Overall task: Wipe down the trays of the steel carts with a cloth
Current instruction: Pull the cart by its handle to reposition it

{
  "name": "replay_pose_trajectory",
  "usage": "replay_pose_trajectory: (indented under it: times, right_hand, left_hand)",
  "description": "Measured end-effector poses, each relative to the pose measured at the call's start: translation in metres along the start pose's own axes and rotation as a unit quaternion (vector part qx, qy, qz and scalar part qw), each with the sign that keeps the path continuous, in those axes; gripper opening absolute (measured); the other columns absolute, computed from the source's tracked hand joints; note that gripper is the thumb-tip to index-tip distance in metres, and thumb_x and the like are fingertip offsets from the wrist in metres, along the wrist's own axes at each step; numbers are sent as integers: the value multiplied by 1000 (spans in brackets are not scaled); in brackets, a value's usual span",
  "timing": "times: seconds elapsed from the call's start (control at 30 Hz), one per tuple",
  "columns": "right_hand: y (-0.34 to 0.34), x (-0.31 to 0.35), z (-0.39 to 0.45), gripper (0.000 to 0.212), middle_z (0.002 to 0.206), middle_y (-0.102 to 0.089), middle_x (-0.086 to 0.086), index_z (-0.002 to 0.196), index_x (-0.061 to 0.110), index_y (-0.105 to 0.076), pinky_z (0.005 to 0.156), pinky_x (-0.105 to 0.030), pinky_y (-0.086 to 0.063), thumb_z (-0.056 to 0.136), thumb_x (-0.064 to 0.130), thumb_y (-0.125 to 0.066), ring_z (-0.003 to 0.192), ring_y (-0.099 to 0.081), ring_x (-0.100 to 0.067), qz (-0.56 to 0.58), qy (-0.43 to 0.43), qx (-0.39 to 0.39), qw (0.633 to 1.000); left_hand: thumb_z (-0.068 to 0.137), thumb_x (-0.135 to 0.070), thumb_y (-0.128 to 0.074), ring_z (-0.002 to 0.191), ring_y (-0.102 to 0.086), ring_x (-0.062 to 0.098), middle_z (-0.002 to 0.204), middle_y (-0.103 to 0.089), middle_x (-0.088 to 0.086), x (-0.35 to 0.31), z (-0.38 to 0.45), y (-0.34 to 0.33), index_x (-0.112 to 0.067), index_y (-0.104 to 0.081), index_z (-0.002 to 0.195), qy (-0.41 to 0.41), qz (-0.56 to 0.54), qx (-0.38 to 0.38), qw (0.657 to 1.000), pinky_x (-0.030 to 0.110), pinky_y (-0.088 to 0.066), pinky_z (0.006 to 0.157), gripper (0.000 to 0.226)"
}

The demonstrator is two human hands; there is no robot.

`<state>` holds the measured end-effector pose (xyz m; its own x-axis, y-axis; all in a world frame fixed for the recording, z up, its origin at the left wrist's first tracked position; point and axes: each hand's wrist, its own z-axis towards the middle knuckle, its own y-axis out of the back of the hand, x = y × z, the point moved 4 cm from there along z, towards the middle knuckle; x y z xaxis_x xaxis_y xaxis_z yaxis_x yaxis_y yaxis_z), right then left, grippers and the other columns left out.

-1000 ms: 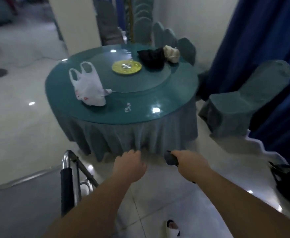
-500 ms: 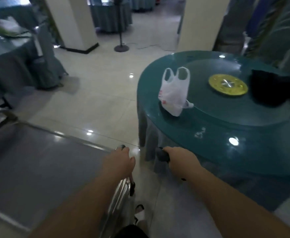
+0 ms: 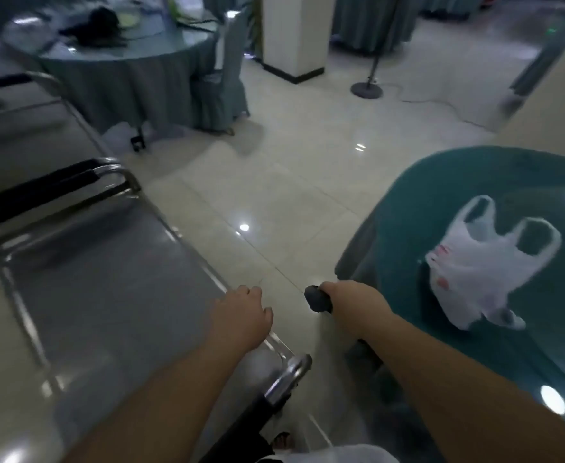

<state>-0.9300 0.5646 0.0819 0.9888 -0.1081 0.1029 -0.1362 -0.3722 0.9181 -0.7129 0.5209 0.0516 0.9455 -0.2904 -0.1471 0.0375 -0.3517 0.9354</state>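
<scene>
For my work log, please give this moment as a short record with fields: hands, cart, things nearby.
left hand: fingers curled, over the right edge of the steel cart tray; contact unclear
right hand: grips a dark object, too blurred to name
cart handle: black padded, at the far end
nearby: white plastic bag on the teal round table
</scene>
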Motion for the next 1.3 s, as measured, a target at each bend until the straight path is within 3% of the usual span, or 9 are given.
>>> replay_pose_trajectory:
  times: [0.17, 0.27, 0.53, 0.67, 0.8, 0.87, 1.0, 1.17, 1.3]
  right_hand:
    - [10, 55, 90, 39, 100, -59, 5, 120, 31, -53, 75, -38, -54, 90, 7, -50, 89, -62, -23, -43, 100, 44, 993]
    - [8, 97, 134, 36, 95, -59, 3, 116, 28, -58, 59, -30, -47, 90, 4, -49, 75, -59, -18, -85, 196, 66, 975]
    - [13, 183, 168, 37, 105, -63, -1, 126, 25, -57, 59, -32, -47, 96, 5, -49, 81, -62, -21, -212, 436, 129, 865]
    - [1, 214, 163, 43, 97, -56, 2, 132, 28, -56, 52, -31, -41, 96, 6, -52, 64, -48, -15, -243, 496, 146, 821]
    - [-17, 249, 135, 45, 106, -66, 0, 131, 31, -58, 73, -41, -59, 93, 6, -55, 85, -65, -24, -262, 536, 155, 787]
    - [-26, 265, 119, 48, 104, -65, 2, 131, 36, -56, 69, -39, -57, 94, 5, -54, 83, -64, -23, -272, 553, 162, 771]
    - [-41, 285, 107, 23, 86, -61, 1, 111, 31, -61, 51, -33, -53, 100, 13, -53, 67, -61, -21, -259, 581, 187, 749]
    - [-49, 296, 132, 20, 93, -63, -3, 98, 31, -56, 74, -48, -62, 100, 11, -53, 81, -64, -27, -294, 598, 200, 718]
    - [-49, 319, 158, 17, 85, -62, -6, 101, 29, -56, 62, -40, -57, 102, 13, -51, 73, -64, -27, -310, 638, 205, 675]
  left_hand:
    - [104, -47, -39, 128, -57, 31, 143, -58, 6, 57, 10, -11, -21, -55, 143, 148, -79, 13, 986, 46, -45, 108, 49]
    - [101, -46, -42, 124, -59, 32, 136, -62, 8, 82, 8, -22, -20, -60, 133, 245, -115, 7, 963, 46, -47, 106, 45]
    - [102, -44, -46, 123, -59, 35, 135, -62, 12, 85, -41, -26, -16, -58, 134, 485, -187, -15, 854, 45, -49, 104, 44]
    - [105, -41, -48, 131, -56, 33, 143, -58, 12, 71, -78, -27, -16, -54, 142, 551, -215, -19, 806, 42, -45, 109, 45]
    - [106, -43, -42, 122, -58, 30, 134, -60, 9, 61, -117, -31, -16, -55, 131, 592, -225, -47, 773, 40, -45, 101, 39]
    - [106, -43, -41, 117, -58, 28, 129, -62, 6, 61, -131, -40, -17, -56, 129, 609, -236, -57, 755, 40, -45, 97, 37]
    - [105, -46, -43, 126, -55, 29, 137, -59, 6, 62, -141, -62, -21, -52, 140, 637, -263, -62, 722, 44, -42, 102, 44]
    - [103, -45, -43, 121, -57, 30, 133, -59, 6, 49, -134, -80, -20, -53, 138, 676, -287, -68, 676, 43, -44, 99, 45]
    - [103, -45, -44, 125, -56, 30, 137, -57, 7, 40, -115, -78, -20, -52, 141, 720, -303, -76, 619, 46, -46, 102, 46]
